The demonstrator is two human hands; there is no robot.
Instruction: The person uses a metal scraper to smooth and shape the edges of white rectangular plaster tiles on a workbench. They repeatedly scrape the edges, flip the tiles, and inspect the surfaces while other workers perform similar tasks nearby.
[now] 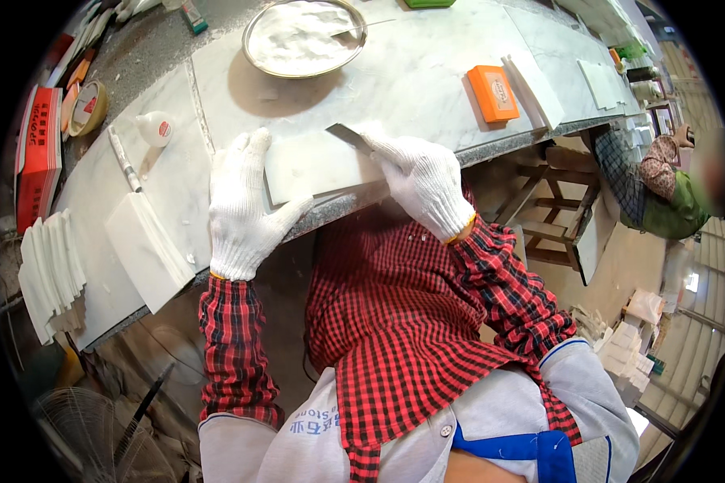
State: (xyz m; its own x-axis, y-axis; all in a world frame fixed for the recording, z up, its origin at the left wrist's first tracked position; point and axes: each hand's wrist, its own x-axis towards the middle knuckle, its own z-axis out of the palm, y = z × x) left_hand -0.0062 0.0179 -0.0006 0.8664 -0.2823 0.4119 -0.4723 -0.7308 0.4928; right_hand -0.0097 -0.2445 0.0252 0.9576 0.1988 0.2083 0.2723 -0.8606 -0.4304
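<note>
The white tile [314, 165] lies flat at the near edge of the marble surface [427, 72], right in front of me, its near side running along the rim. My left hand [243, 205], in a white knit glove, presses down on the tile's left end, fingers [246, 157] flat and together on top with the thumb spread along the near edge. My right hand [419, 181], gloved the same, rests at the tile's right end, its fingers curled shut around a thin flat metal blade [348, 137] that slants up and left over the tile's far edge. Left of the tile a stack of white tiles [147, 249] lies on the surface, with a marker pen [125, 161] and a small white glue bottle [156, 127] beyond it. Farther off sits a round metal bowl of white powder [304, 36], and to the right an orange block [493, 92] beside more white slabs [540, 84]. Another person [660, 181] sits well apart at the right.
</note>
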